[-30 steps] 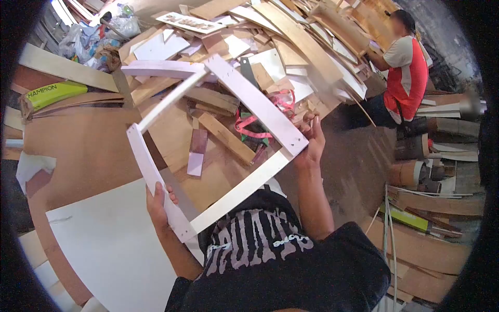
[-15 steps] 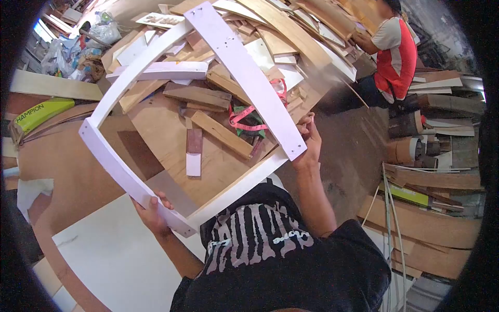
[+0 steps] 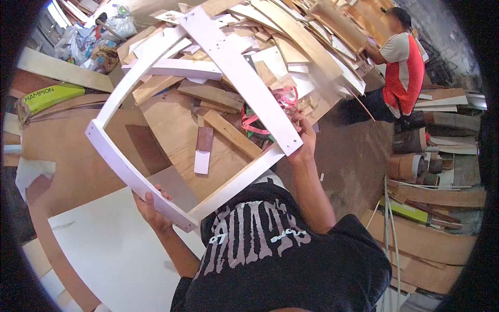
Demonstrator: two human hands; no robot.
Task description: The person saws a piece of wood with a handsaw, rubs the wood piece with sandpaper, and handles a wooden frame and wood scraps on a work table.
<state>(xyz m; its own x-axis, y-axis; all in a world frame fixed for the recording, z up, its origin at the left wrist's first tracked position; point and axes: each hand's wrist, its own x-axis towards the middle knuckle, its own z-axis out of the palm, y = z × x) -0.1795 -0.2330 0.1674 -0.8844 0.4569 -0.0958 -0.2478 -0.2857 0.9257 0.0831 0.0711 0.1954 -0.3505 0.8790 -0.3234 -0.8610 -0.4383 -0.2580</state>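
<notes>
A white-painted wooden frame [image 3: 236, 182], made of boards joined at the corners, is held up tilted in front of my body. My left hand [image 3: 152, 209] grips its lower left board, with the thumb on the near side. At the right corner, my right hand [image 3: 305, 139] closes round the end of the long board, its fingers partly hidden behind it. Small dark screw holes show near the board ends. Beyond the frame lie a pink strap-like item [image 3: 251, 124], a wood block [image 3: 231, 134] and a brown-and-white piece [image 3: 203, 151].
A wooden table [image 3: 174, 132] bears a heap of offcuts [image 3: 283, 52]. A white panel [image 3: 112, 249] lies at lower left. A person in a red and grey shirt [image 3: 404, 70] works at the back right. Stacked boards [image 3: 436, 234] line the right side; plastic bags [image 3: 117, 26] sit at far left.
My right hand's raised, pinched fingers have come down against the frame's corner. The view has shifted slightly, and a small pale scrap now shows on the floor beside my right forearm.
</notes>
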